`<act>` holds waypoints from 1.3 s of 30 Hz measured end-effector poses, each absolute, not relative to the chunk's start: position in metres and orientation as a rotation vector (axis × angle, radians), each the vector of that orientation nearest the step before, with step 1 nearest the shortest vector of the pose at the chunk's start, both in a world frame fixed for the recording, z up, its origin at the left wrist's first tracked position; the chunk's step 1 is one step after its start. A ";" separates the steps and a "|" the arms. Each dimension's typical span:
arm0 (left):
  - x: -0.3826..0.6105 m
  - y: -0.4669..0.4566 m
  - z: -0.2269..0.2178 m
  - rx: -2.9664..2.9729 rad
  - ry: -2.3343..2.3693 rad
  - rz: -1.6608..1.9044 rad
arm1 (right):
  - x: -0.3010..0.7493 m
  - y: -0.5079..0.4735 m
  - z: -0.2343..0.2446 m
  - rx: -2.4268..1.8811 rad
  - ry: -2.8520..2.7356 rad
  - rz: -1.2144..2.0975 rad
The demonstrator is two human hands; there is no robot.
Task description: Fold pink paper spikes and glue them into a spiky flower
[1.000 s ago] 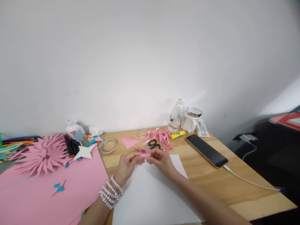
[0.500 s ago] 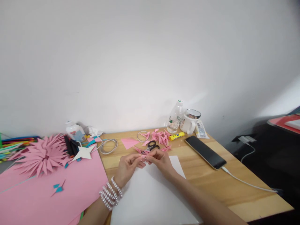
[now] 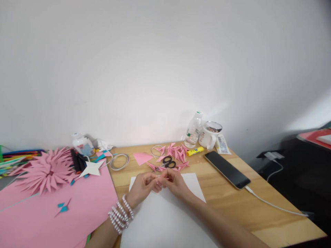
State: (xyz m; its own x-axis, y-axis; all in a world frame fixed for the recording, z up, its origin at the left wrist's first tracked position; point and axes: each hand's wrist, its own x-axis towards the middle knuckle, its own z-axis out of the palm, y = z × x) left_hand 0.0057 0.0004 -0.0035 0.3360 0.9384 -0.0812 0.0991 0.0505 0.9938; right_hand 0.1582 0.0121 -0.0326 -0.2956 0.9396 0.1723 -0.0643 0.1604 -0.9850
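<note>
My left hand [image 3: 144, 186] and my right hand [image 3: 173, 182] meet fingertip to fingertip above the far part of a white sheet [image 3: 165, 220]. Both are closed in a pinch on a small folded piece of pink paper, mostly hidden by the fingers. A beaded bracelet wraps my left wrist. Just beyond the fingers lie black-handled scissors [image 3: 169, 162] among folded pink paper pieces [image 3: 178, 152]. A flat pink paper piece [image 3: 142, 158] is left of them, and a yellow glue stick [image 3: 195, 151] lies to their right.
On the right are a phone [image 3: 227, 169] with a white cable, a white mug [image 3: 207, 138] and a clear bottle [image 3: 193, 131]. Leftward, pink sheets [image 3: 85, 206] bear a spiky pink paper flower [image 3: 49, 172] and a white paper star [image 3: 93, 168]. A coiled cable [image 3: 119, 162] lies between.
My hands have dropped slightly toward me, still pinched together, and the right fingers have curled in closer against the left ones. The objects on the table stay put.
</note>
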 end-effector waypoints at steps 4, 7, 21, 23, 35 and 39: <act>0.003 0.002 -0.001 1.311 0.968 0.740 | 0.158 0.012 -0.032 -0.895 -1.511 1.299; 0.003 0.002 -0.002 1.278 0.968 0.709 | 0.158 0.011 -0.031 -0.880 -1.509 1.305; 0.006 0.001 -0.001 1.209 1.099 0.788 | 0.163 0.015 -0.033 -0.921 -1.371 1.370; 0.006 0.000 -0.003 1.160 1.099 0.782 | 0.164 0.015 -0.033 -0.919 -1.403 1.298; -0.003 0.003 -0.004 1.095 1.026 0.804 | 0.161 0.017 -0.032 -0.984 -1.231 1.261; -0.002 0.003 -0.006 1.156 1.044 0.768 | 0.160 0.015 -0.034 -0.955 -1.312 1.280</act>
